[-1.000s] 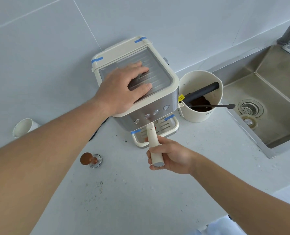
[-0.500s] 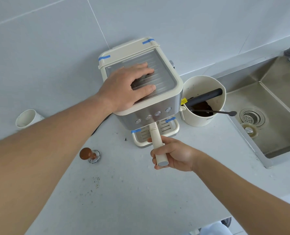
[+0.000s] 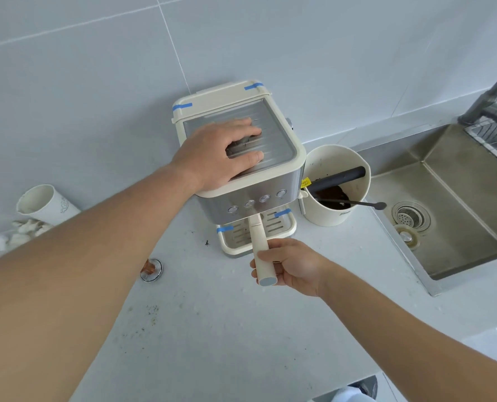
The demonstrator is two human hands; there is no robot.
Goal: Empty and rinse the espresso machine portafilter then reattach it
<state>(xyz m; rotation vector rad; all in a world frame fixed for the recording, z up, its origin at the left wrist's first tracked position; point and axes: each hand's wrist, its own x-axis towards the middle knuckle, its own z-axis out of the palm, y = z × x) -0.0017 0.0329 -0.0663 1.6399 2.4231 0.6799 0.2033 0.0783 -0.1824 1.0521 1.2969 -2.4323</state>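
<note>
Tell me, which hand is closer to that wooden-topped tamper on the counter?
The right hand, gripping the portafilter handle, sits just right of the tamper. The left hand rests up on the espresso machine, farther back.

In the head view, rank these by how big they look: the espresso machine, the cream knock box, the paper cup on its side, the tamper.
1. espresso machine
2. knock box
3. paper cup, though partly hidden by the left arm, so its full size is unsure
4. tamper
</note>
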